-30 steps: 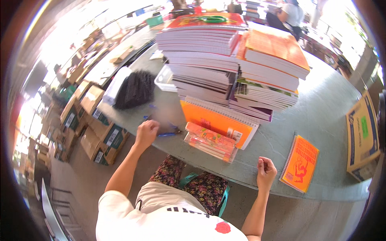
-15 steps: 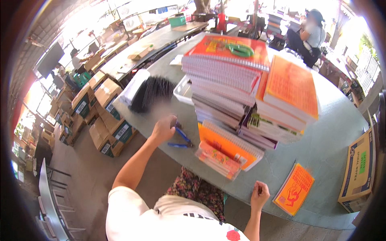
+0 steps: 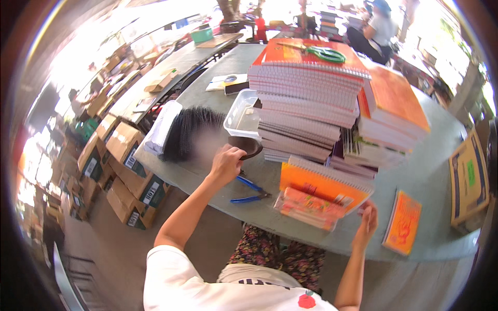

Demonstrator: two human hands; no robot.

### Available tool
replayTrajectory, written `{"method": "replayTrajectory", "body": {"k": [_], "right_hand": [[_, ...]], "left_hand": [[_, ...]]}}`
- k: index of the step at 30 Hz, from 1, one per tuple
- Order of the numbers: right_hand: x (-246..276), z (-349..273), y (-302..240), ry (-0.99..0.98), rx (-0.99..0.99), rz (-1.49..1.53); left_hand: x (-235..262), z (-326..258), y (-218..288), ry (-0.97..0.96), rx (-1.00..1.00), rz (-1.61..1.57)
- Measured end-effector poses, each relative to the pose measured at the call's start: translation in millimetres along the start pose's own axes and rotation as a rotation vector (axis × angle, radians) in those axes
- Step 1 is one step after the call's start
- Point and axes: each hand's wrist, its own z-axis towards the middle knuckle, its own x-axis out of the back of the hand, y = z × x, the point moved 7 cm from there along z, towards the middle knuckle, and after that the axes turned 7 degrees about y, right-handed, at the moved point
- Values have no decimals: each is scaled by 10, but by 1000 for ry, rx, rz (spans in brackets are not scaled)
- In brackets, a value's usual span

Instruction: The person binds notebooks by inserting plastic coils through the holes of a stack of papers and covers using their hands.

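The left hand (image 3: 226, 163) reaches over the grey table (image 3: 430, 181), fingers curled on a dark curved object (image 3: 248, 146) beside the tall stack of notebooks (image 3: 306, 98). Blue-handled pliers (image 3: 249, 191) lie just below it, untouched. The right hand (image 3: 368, 220), fingers loosely open, touches the edge of an orange notebook (image 3: 321, 186) near the wrapped packet (image 3: 308, 207).

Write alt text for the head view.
Seated at a grey table, a person's left hand reaches to a dark object by stacked notebooks, above blue pliers; the right hand touches an orange notebook.
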Motion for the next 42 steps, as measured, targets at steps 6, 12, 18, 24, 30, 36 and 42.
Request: {"method": "replayTrajectory", "body": {"k": [6,12,18,24,30,36,42], "right_hand": [[-438,180,-406,163,184,-1],[-477,359,-191,171,-169,48],[-559,390,-161,264,-99,144],[-550,304,-270,370,-50,141],[-399,305,-152,397,0,18],[-345,261,-218,438,61,-100],[-356,223,-144,391,49,-65]], "left_hand": [[34,-158,-200,133,-204,-71],[75,-755,-555,88,77,-195],[18,-1067,-661,320,174,-116],[84,-1027,-664,163,234,-71],[731,-675,-1000,192,598,-665],[586,1257,-2297,326,449,-368],[-722,2205,-3355,210,709,116]]}}
